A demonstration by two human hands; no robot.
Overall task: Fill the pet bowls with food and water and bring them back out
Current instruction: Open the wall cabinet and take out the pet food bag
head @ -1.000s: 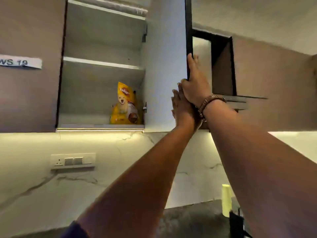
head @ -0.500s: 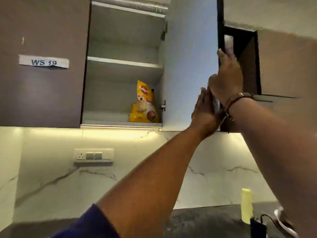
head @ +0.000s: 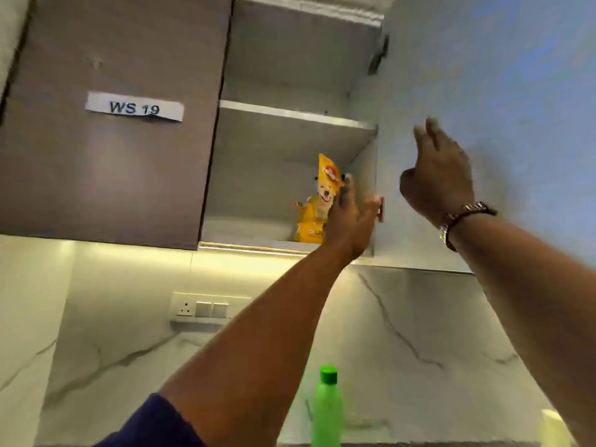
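At frame centre, the yellow pet food bag (head: 317, 204) stands upright on the cabinet's lower shelf (head: 245, 232). The left hand (head: 350, 221), fingers spread (holding nothing), overlaps its right edge; contact unclear. The right hand (head: 435, 175) hovers open, centre-right.

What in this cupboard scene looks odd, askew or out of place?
Nothing is spilled or visibly damaged. The yellow pet food bag stands alone on the lower shelf with its top crumpled and leaning; the left hand partly hides it.
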